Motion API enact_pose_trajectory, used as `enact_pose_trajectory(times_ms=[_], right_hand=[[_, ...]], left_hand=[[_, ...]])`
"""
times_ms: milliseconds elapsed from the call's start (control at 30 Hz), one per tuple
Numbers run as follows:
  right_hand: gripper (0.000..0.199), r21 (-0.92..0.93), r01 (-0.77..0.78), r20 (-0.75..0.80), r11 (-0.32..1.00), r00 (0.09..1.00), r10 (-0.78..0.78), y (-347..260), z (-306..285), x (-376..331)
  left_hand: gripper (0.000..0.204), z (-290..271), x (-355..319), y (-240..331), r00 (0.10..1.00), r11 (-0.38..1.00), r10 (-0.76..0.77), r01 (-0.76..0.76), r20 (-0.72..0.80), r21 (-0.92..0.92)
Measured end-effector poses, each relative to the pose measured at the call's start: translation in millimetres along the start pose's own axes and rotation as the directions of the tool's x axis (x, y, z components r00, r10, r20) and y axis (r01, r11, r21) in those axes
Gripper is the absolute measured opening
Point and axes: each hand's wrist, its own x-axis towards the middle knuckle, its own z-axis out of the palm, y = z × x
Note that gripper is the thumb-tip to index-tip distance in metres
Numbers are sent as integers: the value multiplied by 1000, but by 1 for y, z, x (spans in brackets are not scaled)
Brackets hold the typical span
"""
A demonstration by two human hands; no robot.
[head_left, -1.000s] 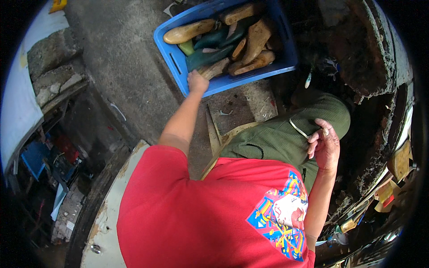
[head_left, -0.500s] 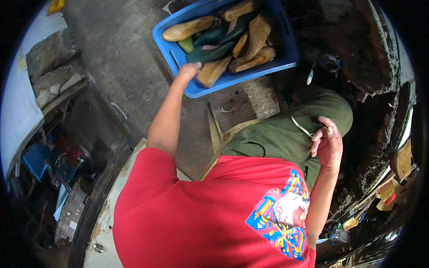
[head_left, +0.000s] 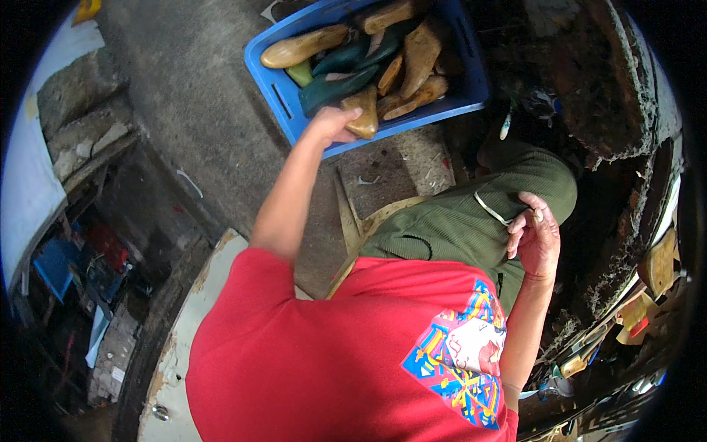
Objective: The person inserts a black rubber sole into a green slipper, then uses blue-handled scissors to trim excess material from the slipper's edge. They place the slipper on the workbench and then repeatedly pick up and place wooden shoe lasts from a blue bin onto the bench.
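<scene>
A blue plastic crate [head_left: 283, 110] at the top of the view holds several shoe lasts, some of bare wood and some dark green. My left hand [head_left: 335, 125] reaches over its near left side, closed on the end of a wooden shoe last [head_left: 362, 118]. The thumb lies on top of that last; the other fingers are partly hidden. Beside it lies a dark green last [head_left: 335, 87]. At the right, above my green trouser leg, my right hand [head_left: 536, 237] is closed with curled fingers on a thin white strip [head_left: 489, 208], which sticks out to the left.
Grey concrete floor [head_left: 199, 88] stretches left of the crate. A cut tan sheet [head_left: 350, 221] lies by my leg. Dark, rough-edged clutter with a wooden piece [head_left: 658, 264] lines the right side. On the lower left is a worn pale board [head_left: 173, 368] with a metal knob.
My left hand has moved right and closed on the wooden last, which has turned to point more toward me. The right hand keeps its pose with the white strip.
</scene>
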Motion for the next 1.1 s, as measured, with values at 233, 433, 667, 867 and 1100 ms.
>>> enact_pose_trajectory(times_ms=[233, 433, 667, 867, 1100], right_hand=[[47, 7, 7, 8, 1000, 1000, -7, -2, 1, 3], [48, 11, -1, 5, 1000, 1000, 1, -2, 0, 3], [49, 12, -8, 24, 1000, 1000, 8, -1, -2, 3], [48, 24, -28, 36, 999, 999, 27, -3, -2, 5], [49, 63, -40, 58, 997, 998, 37, -1, -6, 4]], left_hand=[[53, -55, -89, 97, 764, 764, 638, -612, 97, -205], [52, -52, -40, 135, 710, 703, 702, -703, -52, -103], [57, -60, 34, 95, 722, 664, 689, -594, 63, -454], [71, -75, 75, 76, 415, 904, 390, -343, -822, 256], [92, -79, 66, 79, 259, 894, 445, -185, -857, 408]])
